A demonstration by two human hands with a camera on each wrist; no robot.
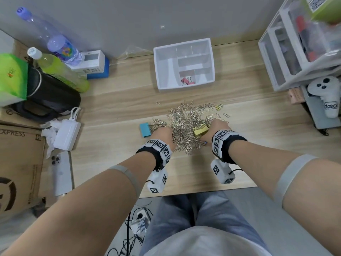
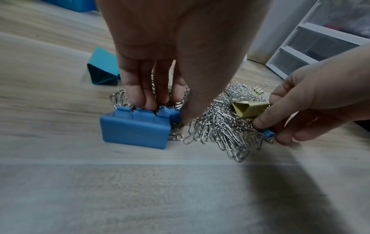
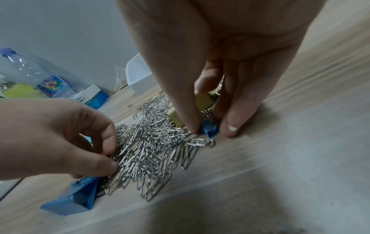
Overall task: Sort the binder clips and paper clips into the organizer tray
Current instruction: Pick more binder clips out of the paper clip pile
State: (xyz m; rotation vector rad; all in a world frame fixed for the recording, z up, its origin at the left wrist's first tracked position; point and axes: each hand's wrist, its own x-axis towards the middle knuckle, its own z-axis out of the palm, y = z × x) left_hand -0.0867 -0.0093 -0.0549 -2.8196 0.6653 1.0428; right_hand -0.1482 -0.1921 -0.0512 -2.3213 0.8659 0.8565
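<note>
A heap of silver paper clips lies mid-table. My left hand is at its left edge, fingers and thumb curled on the wire handles of a large blue binder clip. At the right edge, my right hand pinches a small blue binder clip between thumb and fingers. A yellow binder clip sits in the heap beside that hand. A teal binder clip lies left of the heap. The white organizer tray stands behind, with pink binder clips in a front compartment.
A small yellow binder clip lies at the heap's far right. Bottles, a black bag, a charger and a phone crowd the left. White drawers and a controller stand on the right.
</note>
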